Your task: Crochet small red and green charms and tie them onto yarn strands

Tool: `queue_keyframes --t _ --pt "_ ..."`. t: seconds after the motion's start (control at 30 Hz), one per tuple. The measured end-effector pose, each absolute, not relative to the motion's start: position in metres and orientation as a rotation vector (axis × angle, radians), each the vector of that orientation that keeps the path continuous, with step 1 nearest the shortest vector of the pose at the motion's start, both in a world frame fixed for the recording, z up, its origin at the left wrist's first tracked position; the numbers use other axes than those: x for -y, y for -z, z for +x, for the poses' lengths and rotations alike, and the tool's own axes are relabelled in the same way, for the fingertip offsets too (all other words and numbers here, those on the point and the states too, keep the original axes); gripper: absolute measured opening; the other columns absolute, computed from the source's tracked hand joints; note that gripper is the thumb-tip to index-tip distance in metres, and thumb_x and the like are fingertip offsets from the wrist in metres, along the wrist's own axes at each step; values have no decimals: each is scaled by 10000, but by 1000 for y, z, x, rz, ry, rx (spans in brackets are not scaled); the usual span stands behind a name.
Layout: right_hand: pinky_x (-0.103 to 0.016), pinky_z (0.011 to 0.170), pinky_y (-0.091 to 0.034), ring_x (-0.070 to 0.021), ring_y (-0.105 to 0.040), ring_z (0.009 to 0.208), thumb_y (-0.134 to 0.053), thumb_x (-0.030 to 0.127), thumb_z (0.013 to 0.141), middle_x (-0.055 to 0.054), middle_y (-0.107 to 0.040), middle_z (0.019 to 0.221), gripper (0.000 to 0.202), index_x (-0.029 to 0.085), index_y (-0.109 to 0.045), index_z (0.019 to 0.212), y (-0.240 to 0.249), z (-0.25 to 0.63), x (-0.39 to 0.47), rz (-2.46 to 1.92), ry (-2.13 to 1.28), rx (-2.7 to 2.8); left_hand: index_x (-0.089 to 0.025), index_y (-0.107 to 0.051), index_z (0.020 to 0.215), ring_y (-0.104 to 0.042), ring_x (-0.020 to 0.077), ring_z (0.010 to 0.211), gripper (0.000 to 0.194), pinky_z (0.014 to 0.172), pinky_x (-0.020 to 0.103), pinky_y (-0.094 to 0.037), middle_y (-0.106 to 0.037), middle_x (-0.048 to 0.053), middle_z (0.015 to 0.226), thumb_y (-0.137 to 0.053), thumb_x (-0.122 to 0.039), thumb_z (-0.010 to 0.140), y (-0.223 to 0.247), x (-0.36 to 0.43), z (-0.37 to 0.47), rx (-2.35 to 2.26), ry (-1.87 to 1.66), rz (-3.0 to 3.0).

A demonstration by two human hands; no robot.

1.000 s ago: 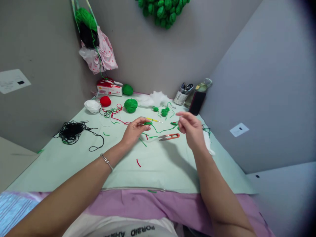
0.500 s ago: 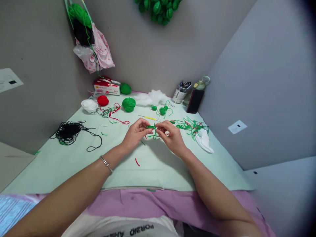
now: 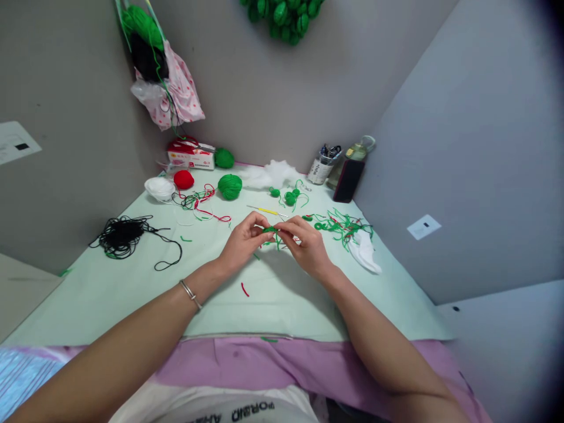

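Observation:
Between both hands, just above the table, is a small piece of green crochet work [image 3: 272, 230] with a short yarn tail hanging down. My left hand [image 3: 245, 238] pinches its left side between thumb and fingers. At its right side, my right hand [image 3: 305, 242] is closed in a pinch on the same piece; its fingertips partly hide the yarn. Just beyond the hands lies a crochet hook with a yellow handle [image 3: 268, 211]. Nearer to me, a short red yarn scrap [image 3: 245, 289] rests on the table [image 3: 273, 314].
Black yarn [image 3: 121, 236] lies left; a green yarn ball [image 3: 230, 187], red ball [image 3: 184, 179] and white ball [image 3: 160, 189] stand behind. White stuffing [image 3: 275, 174] is at the back. Yarn scraps [image 3: 339, 226], a phone [image 3: 349, 181] and a pen cup [image 3: 321, 167] are right.
The green piece has tilted and been drawn tighter between the fingertips, so less of it and its loop shows. My right fingertips have shifted slightly left, closer to the left hand.

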State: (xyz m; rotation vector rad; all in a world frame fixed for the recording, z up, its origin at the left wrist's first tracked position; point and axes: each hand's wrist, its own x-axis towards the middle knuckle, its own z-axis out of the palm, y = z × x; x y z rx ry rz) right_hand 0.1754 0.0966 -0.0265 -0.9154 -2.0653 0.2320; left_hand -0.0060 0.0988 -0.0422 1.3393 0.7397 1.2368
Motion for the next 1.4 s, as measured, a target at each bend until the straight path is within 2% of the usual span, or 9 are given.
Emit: queue_keyframes --t 0.2,0.5,0.8,1.03,1.17,1.27,1.4 --pt "-286 672 -484 -165 -620 796 -514 204 958 -64 -642 917 199 256 -675 1061 25 175 -95 -863 -216 2097 -187 -575 869 -619 141 771 147 685 258 -462 -611 5 854 -683 -262 803 42 -97 -6 -732 -1216 1377" --pt "-272 640 -479 -153 -602 759 -553 250 944 -57 -628 899 152 231 -657 1054 21 176 -93 -898 -333 2144 -180 -569 837 -627 145 823 185 763 274 -481 -642 29 962 -715 -274 773 46 -96 -4 -715 -1201 1325" --pt "-269 627 -478 -145 -592 740 -543 258 948 -53 -617 893 166 224 -653 1068 21 176 -93 -928 -367 2121 -229 -598 1014 -596 118 735 189 672 246 -442 -622 2 962 -646 -256 833 39 -90 -5 -719 -1224 1448" --pt "-277 646 -498 -153 -607 751 -566 280 934 -54 -621 883 147 226 -676 1015 15 174 -90 -961 -482 2056 -210 -610 912 -633 160 820 108 713 276 -470 -607 30 980 -651 -281 842 41 -91 -5 -680 -1254 1475" --pt "-272 663 -503 -151 -628 768 -599 333 909 -48 -647 909 164 211 -670 992 13 174 -91 -988 -722 1908 -192 -635 905 -608 166 843 102 736 288 -482 -585 50 984 -638 -283 857 43 -93 -6 -707 -1261 1539" --pt "-265 643 -495 -142 -616 702 -564 419 917 -23 -645 793 245 192 -650 950 11 176 -94 -1024 -905 1755 -192 -652 920 -597 178 880 121 758 295 -490 -588 58 988 -630 -298 866 43 -93 -7 -746 -1256 1579" --pt "-246 588 -441 -125 -559 632 -537 480 919 2 -591 674 335 172 -645 845 9 179 -96 -1102 -981 1758 -196 -652 899 -597 181 880 126 772 302 -497 -589 55 974 -642 -315 859 42 -92 -7 -788 -1290 1628"
